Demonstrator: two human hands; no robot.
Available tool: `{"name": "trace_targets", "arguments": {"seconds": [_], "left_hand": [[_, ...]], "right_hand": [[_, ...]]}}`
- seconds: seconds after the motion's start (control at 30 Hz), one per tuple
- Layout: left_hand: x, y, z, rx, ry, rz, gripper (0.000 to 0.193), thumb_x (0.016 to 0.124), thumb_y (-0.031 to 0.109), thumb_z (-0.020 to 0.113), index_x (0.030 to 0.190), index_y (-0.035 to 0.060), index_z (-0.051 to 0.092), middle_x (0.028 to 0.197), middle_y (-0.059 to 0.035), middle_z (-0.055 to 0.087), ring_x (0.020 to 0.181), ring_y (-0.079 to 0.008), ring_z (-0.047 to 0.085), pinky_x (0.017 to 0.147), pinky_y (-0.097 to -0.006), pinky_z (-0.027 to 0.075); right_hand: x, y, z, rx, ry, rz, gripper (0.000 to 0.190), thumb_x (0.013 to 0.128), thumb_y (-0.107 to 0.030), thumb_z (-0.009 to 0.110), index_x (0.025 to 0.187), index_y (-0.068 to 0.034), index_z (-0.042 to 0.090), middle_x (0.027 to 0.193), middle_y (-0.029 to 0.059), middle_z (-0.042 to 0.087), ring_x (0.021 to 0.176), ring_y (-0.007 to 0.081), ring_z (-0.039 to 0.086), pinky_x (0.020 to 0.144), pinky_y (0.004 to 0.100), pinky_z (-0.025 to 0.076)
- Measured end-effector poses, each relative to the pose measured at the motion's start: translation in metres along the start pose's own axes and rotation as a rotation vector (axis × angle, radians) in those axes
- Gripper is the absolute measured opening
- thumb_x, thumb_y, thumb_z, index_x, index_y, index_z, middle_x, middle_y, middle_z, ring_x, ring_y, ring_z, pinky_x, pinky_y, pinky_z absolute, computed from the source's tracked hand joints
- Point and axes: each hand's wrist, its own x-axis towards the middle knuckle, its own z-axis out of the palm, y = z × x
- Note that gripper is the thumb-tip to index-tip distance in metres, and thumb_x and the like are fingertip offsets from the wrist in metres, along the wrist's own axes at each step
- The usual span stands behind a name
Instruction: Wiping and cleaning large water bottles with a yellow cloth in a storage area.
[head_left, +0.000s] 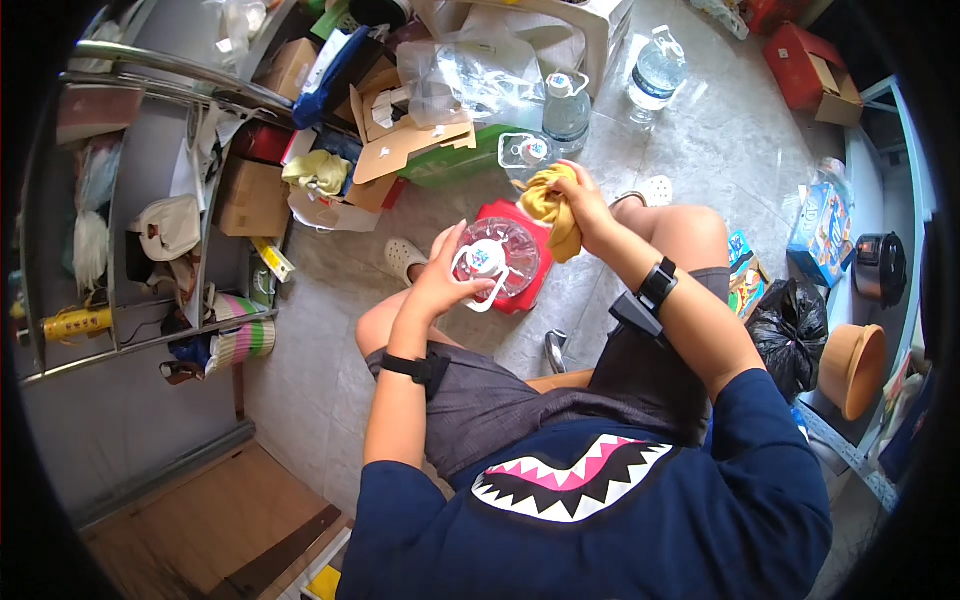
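Observation:
A clear plastic water jug (514, 251) with a white cap and a white carry handle stands on a red plastic stool (536, 291) between my knees. My left hand (445, 271) rests around the near left side of the jug's top, its thumb by the carry handle. Bunched in my right hand (585, 206) is a yellow cloth (553, 214), held just above and right of the jug. Past the stool, another capped jug (531, 148) stands close to the cloth. Where the fingers of my right hand meet the cloth is partly hidden.
Further jugs (568, 112) (657, 75) stand on the tiled floor. Left are shelves with bags, a cardboard box (253, 196) and an open carton (412, 142). On the right lie a blue printed box (819, 234), a black plastic bag (791, 334) and a tan round container (851, 371).

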Motion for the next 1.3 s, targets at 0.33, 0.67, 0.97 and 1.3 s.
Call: {"name": "trace_targets", "arguments": {"seconds": [0.33,0.67,0.97,1.3], "left_hand": [[0.028,-0.067,0.028,-0.570,-0.109,-0.179,0.129,0.045,0.003,0.089,0.153,0.0081,0.019,0.149,-0.0128,0.030,0.138,-0.0253,0.035,0.115,-0.0354,0.032],[0.041,-0.051,0.011,-0.691,-0.211,-0.254,0.131,0.042,0.006,0.092,0.152,0.0079,0.020,0.141,-0.0090,0.044,0.132,-0.0211,0.042,0.113,-0.0342,0.033],[0.041,-0.053,0.010,-0.384,-0.187,-0.162,0.129,0.042,0.011,0.094,0.151,0.0073,0.024,0.142,-0.0102,0.043,0.132,-0.0216,0.042,0.113,-0.0331,0.033],[0.041,-0.060,0.011,-0.458,-0.230,-0.183,0.129,0.043,0.002,0.091,0.152,0.0094,0.023,0.142,-0.0094,0.044,0.129,-0.0193,0.045,0.110,-0.0318,0.036]], "right_hand": [[0.001,0.041,0.052,-0.573,-0.327,-0.199,0.046,0.089,-0.016,0.066,0.133,-0.010,0.053,0.117,0.0109,0.061,0.110,0.0230,0.060,0.097,0.0357,0.047],[0.025,0.058,0.057,-0.625,-0.523,-0.298,0.024,0.087,-0.009,0.065,0.110,-0.003,0.068,0.115,0.0117,0.067,0.114,0.0211,0.060,0.098,0.0351,0.046],[0.058,0.089,0.017,-0.582,-0.221,0.262,0.029,0.094,-0.016,0.057,0.117,0.000,0.064,0.106,0.0098,0.070,0.095,0.0145,0.066,0.084,0.0293,0.052],[0.045,0.102,0.005,-0.333,0.103,0.476,0.029,0.093,-0.013,0.055,0.116,0.001,0.063,0.105,0.0105,0.069,0.086,0.0175,0.067,0.078,0.0309,0.054]]}}
